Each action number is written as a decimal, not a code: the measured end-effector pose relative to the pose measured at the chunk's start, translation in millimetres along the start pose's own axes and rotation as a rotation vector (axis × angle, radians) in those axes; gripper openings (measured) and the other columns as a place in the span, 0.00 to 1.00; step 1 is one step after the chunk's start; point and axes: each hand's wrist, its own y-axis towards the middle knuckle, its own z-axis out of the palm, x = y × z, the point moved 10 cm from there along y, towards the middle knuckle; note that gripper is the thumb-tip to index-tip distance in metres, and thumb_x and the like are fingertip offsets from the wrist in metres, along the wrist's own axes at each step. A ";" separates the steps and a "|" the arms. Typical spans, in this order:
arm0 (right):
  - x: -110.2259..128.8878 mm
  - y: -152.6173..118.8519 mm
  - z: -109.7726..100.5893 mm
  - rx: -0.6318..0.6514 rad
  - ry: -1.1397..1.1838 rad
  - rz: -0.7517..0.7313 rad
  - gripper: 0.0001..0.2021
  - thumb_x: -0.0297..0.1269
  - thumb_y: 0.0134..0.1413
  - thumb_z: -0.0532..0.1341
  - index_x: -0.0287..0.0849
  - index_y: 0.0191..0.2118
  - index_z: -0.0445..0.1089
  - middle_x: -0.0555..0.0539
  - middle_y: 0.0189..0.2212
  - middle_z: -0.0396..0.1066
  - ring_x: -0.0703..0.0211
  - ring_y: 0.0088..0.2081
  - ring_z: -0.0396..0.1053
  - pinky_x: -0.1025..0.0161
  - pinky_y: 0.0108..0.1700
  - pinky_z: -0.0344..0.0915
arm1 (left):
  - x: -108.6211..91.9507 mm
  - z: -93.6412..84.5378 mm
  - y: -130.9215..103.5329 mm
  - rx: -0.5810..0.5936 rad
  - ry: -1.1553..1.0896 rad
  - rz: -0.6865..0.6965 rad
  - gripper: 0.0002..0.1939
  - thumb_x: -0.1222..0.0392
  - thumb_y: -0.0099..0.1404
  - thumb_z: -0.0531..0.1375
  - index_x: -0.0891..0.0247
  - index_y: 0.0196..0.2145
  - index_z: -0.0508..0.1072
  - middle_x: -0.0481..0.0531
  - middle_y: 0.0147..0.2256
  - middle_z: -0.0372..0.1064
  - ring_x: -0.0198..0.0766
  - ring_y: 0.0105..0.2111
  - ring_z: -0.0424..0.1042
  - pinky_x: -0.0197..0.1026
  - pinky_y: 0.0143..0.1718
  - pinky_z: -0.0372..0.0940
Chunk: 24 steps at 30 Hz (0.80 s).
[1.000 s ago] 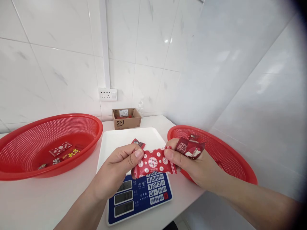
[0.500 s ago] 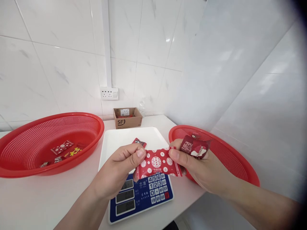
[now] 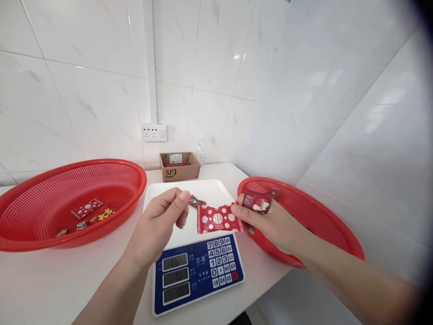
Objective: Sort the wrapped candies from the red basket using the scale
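Observation:
My right hand [image 3: 267,221] pinches a red candy packet with white double-happiness prints [image 3: 217,218] between thumb and fingers, above the scale's white pan. A darker red candy packet [image 3: 257,201] is also held in that hand, above the thumb. To the left, my left hand [image 3: 165,214] is apart from the printed packet, its thumb and index finger close together and nothing visible in them. Just beyond its fingertips, a small dark candy packet [image 3: 196,201] appears over the pan. The blue-panelled scale [image 3: 199,275] lies beneath both hands.
A red mesh basket [image 3: 111,164] with several candy packets stands left. Another red basket [image 3: 338,225] sits right, partly behind my right arm. At the back wall are an open cardboard box [image 3: 181,172] with red contents and a clear plastic item [image 3: 200,151].
My left hand has let go of the printed packet and drawn left and up. My right hand still holds both packets and has shifted slightly left, turning the darker one.

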 end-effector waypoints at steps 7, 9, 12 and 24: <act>-63.0 38.4 0.8 0.074 -0.432 0.136 0.17 0.50 0.53 0.54 0.41 0.30 0.69 0.45 0.27 0.71 0.56 0.29 0.69 0.62 0.31 0.62 | -11.0 -21.5 3.2 -0.147 -0.047 0.070 0.18 0.48 0.63 0.52 0.62 0.21 0.63 0.44 0.17 0.56 0.31 0.21 0.54 0.35 0.23 0.51; -64.7 43.4 -4.4 -0.005 -0.608 0.065 0.18 0.49 0.55 0.51 0.42 0.39 0.70 0.42 0.37 0.72 0.52 0.37 0.69 0.59 0.36 0.63 | -11.0 -20.6 3.3 -0.142 -0.045 0.066 0.18 0.48 0.63 0.52 0.62 0.21 0.63 0.44 0.17 0.56 0.31 0.21 0.54 0.36 0.23 0.50; -49.4 37.9 13.2 0.044 -0.669 -0.164 0.17 0.43 0.57 0.51 0.44 0.49 0.67 0.43 0.48 0.67 0.52 0.47 0.65 0.57 0.45 0.63 | -9.3 -17.9 3.4 -0.127 -0.019 0.059 0.18 0.48 0.63 0.52 0.62 0.21 0.63 0.45 0.17 0.56 0.31 0.21 0.54 0.36 0.24 0.50; -50.7 57.5 54.5 0.283 -0.677 -0.245 0.18 0.41 0.57 0.52 0.47 0.52 0.66 0.46 0.60 0.55 0.53 0.59 0.54 0.56 0.56 0.56 | -6.5 -4.6 4.1 -0.019 0.103 0.039 0.18 0.48 0.63 0.51 0.62 0.22 0.63 0.44 0.19 0.59 0.31 0.22 0.58 0.35 0.26 0.55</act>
